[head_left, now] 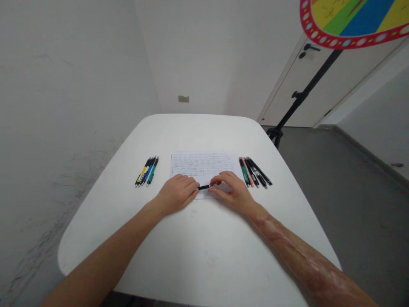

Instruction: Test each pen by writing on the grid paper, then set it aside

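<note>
A black pen [203, 187] lies crosswise between my two hands, low over the written sheet of paper [204, 164]. My left hand [179, 192] is closed round the pen's left part, which its fingers hide. At the pen's lighter right end, the thumb and curled fingers of my right hand [233, 192] come together in a pinch. That end is small and partly covered by the fingertips. The paper has rows of handwriting and lies flat beneath both hands.
On the left lies a group of pens [147, 171] with yellow, blue and green barrels. Several more pens [254, 172], black, pink and green, lie right of the paper. The white table [204, 251] has rounded corners. Beyond it stand a black stand [295, 104] and a colourful wheel [354, 21].
</note>
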The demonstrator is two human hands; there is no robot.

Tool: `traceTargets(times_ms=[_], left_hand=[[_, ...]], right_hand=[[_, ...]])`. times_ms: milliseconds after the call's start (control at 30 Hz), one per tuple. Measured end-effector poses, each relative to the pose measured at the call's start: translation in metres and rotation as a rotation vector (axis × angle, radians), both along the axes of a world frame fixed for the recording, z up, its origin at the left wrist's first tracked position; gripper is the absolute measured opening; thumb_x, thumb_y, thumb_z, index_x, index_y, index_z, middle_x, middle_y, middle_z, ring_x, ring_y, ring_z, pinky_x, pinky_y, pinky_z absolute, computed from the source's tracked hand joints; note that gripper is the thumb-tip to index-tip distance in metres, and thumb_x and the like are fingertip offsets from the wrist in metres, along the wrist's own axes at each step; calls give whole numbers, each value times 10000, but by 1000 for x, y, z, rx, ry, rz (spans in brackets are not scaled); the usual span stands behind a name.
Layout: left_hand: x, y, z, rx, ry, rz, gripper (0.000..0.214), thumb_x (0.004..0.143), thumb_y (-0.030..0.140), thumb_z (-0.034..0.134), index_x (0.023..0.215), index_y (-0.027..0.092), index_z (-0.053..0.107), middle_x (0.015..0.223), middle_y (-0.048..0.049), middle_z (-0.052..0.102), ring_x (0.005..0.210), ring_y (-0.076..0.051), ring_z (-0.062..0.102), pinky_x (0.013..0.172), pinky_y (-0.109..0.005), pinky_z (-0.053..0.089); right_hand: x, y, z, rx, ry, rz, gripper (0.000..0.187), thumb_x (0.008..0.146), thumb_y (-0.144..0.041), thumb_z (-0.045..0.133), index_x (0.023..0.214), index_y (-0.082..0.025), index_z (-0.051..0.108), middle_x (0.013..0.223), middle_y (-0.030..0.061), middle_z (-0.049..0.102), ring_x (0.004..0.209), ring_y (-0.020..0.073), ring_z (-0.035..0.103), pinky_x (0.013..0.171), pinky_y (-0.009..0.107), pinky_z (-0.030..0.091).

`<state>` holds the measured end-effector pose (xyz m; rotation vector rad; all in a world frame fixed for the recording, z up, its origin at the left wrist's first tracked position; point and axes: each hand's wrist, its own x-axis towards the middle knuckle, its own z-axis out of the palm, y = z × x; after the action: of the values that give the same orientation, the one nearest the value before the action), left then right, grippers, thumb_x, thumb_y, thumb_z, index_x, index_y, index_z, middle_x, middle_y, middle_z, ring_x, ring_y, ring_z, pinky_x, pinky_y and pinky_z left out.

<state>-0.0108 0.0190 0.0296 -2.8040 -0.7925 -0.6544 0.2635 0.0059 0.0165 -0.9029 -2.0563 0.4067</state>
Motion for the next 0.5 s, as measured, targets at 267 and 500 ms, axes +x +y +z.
traceTargets(times_ms=[267,500], left_hand=[[-4,0,1,-21,-32,14,202,1152,279,525,1096,182,692,983,-67,769,877,-224,694,824,-381,502],[-2,-1,1,-29,-29,0,210,1152,275,516,1096,182,696,976,-61,766,877,-221,690,821,-385,509]], right_hand=[[2,1,3,106,26,-48,45,1054,-253,731,1097,-259,717,1037,67,779,982,261,714,912,461,538],[1,2,3,65,-59,33,70,1078,-308,719,1120,-253,731,1045,65,801,1008,260,726,945,465,531]])
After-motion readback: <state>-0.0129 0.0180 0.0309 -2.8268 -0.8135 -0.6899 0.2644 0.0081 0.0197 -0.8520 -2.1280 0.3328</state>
